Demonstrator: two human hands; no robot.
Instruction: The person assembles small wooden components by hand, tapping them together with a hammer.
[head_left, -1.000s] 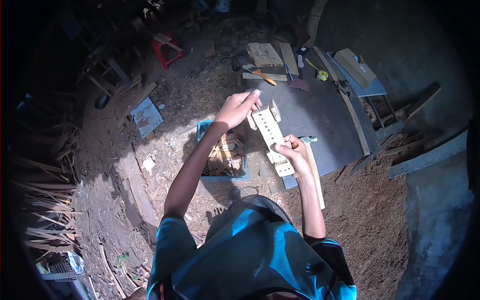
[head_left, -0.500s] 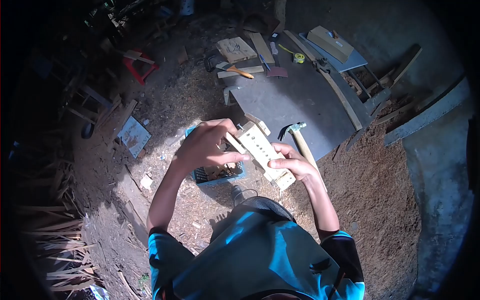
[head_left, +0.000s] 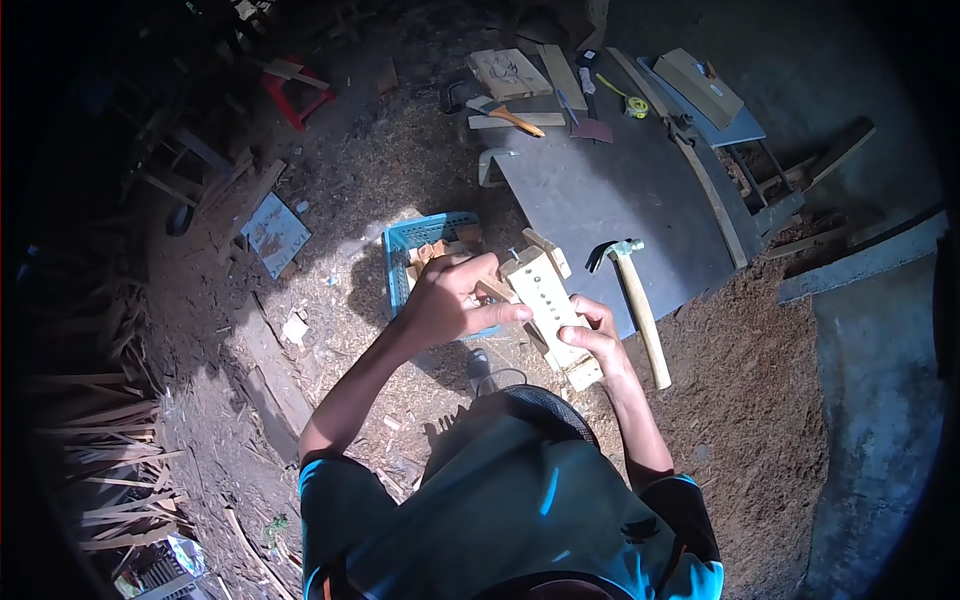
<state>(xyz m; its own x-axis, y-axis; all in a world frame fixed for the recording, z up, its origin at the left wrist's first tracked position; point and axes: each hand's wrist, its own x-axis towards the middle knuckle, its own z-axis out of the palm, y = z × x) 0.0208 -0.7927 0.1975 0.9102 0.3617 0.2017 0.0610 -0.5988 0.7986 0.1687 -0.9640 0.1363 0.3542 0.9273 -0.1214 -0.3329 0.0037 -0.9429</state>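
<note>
A pale wooden block assembly (head_left: 545, 295) with a row of dark holes sits tilted between my hands, over the near edge of the dark tabletop. My right hand (head_left: 598, 338) is closed around its lower side, thumb pressed on the face. In my left hand (head_left: 452, 298) a small wooden strip (head_left: 495, 289) is pinched, its end right at the block's left edge. A metal bolt or screw (head_left: 514, 254) sticks out at the top of the block. Just right of the assembly, a claw hammer (head_left: 640, 310) lies with its head on the tabletop.
Under my left hand stands a blue plastic basket (head_left: 395, 275) of wood scraps. The dark tabletop (head_left: 630, 210) carries a paintbrush (head_left: 515, 120), a tape measure (head_left: 636, 107) and boards. A metal clamp (head_left: 488, 168) sits at its left edge. Sawdust and offcuts cover the ground; a red stool (head_left: 297, 100) stands farther off.
The view has shifted, so table and tools appear farther right and more of the basket shows. Both hands keep their hold on the strip and block.
</note>
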